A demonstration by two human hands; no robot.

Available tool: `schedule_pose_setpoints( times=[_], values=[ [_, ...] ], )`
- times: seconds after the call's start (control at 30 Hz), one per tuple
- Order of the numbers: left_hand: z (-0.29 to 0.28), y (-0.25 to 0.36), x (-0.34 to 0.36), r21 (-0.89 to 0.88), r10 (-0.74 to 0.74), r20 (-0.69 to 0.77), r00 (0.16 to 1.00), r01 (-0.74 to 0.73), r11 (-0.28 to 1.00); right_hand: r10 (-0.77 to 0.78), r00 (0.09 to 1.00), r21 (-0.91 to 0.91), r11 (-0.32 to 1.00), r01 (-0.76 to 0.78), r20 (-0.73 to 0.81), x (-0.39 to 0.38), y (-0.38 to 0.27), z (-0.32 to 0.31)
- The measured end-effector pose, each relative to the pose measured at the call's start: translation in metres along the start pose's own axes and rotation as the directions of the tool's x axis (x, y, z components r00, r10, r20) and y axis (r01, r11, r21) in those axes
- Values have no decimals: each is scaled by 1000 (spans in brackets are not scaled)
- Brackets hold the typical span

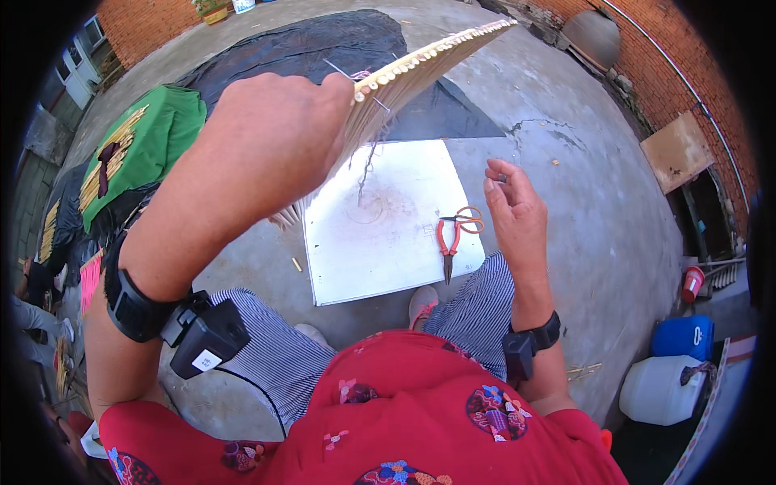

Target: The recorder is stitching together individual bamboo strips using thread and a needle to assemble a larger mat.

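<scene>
My left hand (279, 133) is raised and closed on the edge of a flat mat of pale stalks (428, 61), which is held up and tilted. Most of that hand's fingers are hidden. Close to its grip, a thin metal needle or wire (381, 105) sticks out of the mat, and purple thread (368, 166) hangs below. My right hand (515, 214) is lifted beside the white board (347, 267), its fingers loosely bent and apart with nothing visible in them. On the board's right side lie red-handled pliers (448, 246) and small scissors with orange handles (470, 220).
A dark plastic sheet (323, 44) spreads over the concrete floor behind the board. At left, a green cloth (174, 125) carries a bundle of stalks (113, 158). A white jug (663, 390) and a blue container (683, 335) stand at the right. Another person's leg (36, 315) shows at far left.
</scene>
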State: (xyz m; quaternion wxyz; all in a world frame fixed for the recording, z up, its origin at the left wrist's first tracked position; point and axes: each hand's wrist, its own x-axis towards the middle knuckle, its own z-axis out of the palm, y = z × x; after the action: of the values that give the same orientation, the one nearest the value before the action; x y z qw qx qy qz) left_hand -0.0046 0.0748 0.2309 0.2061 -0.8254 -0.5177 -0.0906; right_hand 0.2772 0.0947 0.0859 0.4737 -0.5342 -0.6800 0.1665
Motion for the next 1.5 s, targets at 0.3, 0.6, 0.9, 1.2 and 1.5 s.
schedule_pose_setpoints(
  times=[0.3, 0.6, 0.9, 1.2, 1.5],
  values=[
    [172, 74, -54, 171, 87, 170, 982, -116, 978, 515, 812, -413, 826, -384, 275, -66, 183, 85],
    [275, 120, -122, -54, -149, 180, 972, 161, 986, 463, 811, -555, 804, -213, 359, -78, 219, 102],
    [291, 112, -151, -183, -302, 136, 944, 323, 928, 284, 752, -642, 730, 233, 595, -74, 196, 97],
    [291, 110, -158, -299, -329, 185, 926, 372, 879, 130, 663, -357, 908, 220, 737, -80, 181, 90],
    [282, 108, -153, -296, -331, 152, 931, 363, 883, 434, 339, 1, 614, -789, 835, -67, 131, 55]
  ],
)
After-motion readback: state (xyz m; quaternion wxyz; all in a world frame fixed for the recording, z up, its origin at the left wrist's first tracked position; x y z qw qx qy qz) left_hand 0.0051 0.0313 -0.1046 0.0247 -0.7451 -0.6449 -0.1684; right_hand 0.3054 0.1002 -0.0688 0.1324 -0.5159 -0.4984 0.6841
